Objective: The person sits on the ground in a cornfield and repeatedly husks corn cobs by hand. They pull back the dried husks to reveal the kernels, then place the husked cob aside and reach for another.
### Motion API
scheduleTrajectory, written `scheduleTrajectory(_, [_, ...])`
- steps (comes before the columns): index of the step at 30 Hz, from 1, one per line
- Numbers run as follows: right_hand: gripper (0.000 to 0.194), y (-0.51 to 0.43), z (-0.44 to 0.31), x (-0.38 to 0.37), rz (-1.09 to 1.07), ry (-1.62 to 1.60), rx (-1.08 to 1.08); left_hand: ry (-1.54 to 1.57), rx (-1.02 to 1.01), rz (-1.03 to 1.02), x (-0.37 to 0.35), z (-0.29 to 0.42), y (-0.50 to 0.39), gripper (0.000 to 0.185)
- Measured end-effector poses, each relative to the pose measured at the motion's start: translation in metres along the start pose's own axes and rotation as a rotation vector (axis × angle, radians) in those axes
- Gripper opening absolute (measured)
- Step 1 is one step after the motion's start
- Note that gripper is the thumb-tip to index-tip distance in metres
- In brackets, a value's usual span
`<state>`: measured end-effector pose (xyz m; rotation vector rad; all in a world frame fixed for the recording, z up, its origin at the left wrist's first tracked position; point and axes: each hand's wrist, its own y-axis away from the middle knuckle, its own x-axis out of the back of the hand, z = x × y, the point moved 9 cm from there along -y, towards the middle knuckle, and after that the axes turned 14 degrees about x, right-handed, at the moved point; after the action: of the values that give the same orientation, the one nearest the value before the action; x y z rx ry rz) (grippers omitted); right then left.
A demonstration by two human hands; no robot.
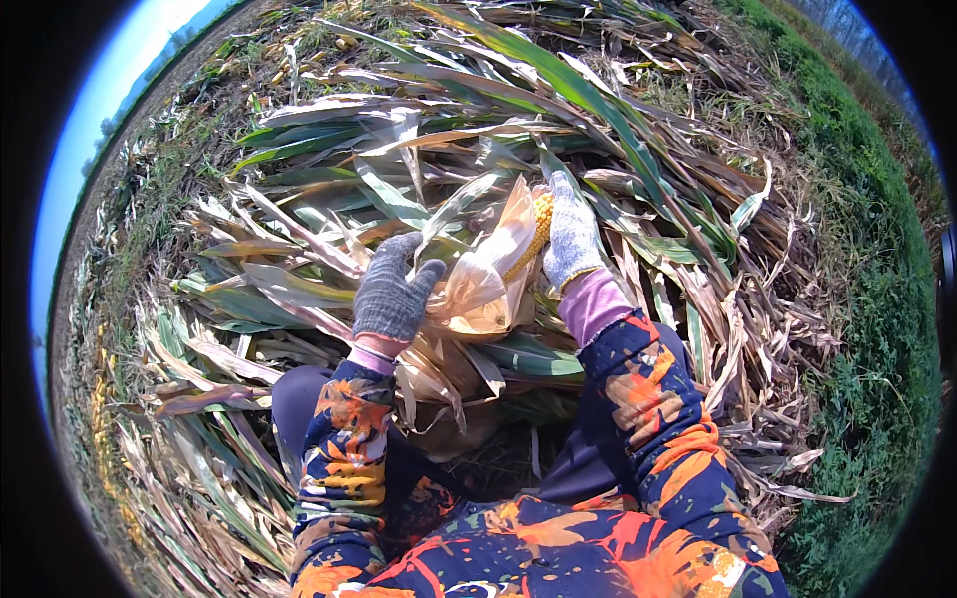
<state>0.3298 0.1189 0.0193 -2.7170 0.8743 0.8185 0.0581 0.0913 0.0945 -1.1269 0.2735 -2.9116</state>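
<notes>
An ear of yellow corn [540,224] stands tilted in front of me, its kernels bare along the right side. Pale dry husk [490,258] is peeled back on its left and hangs around its base. My right hand [574,232], in a whitish knit glove, grips the ear from the right near its upper end. Left of the husk is my left hand [390,288] in a grey knit glove, thumb apart from the fingers and no ear in it. The thumb lies close beside the peeled husk; whether it touches is unclear.
Cut corn stalks with dry and green leaves [314,149] lie heaped before me and on both sides. Husked yellow ears [101,396] lie in a line at far left. Low green plants [875,299] border the right. My knees [295,404] flank the heap's near edge.
</notes>
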Motion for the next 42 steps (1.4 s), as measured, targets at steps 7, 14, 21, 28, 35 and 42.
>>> scheduleTrajectory(7, [0.036,0.012,-0.028,-0.015,-0.085,-0.008,0.001,0.480,0.194,-0.227,-0.028,0.018,-0.019,0.054])
scheduleTrajectory(14, [0.033,0.020,-0.036,-0.029,-0.193,0.059,0.020,0.475,0.203,-0.425,-0.089,0.031,-0.015,0.036])
scheduleTrajectory(21, [0.032,-0.005,-0.043,-0.007,0.026,-0.189,-0.107,0.815,0.012,-0.391,-0.067,0.045,-0.013,0.022])
scheduleTrajectory(28, [0.030,-0.004,-0.037,-0.025,-0.264,-0.024,-0.057,0.679,0.090,-0.385,-0.082,0.056,-0.021,0.068])
scheduleTrajectory(35, [0.040,-0.001,-0.037,-0.023,-0.255,-0.161,-0.094,0.312,-0.346,-0.089,-0.053,0.058,-0.011,0.019])
scheduleTrajectory(42, [0.043,-0.035,-0.073,0.027,0.096,-0.432,-0.043,0.517,-0.059,-0.740,-0.057,0.051,-0.001,0.021])
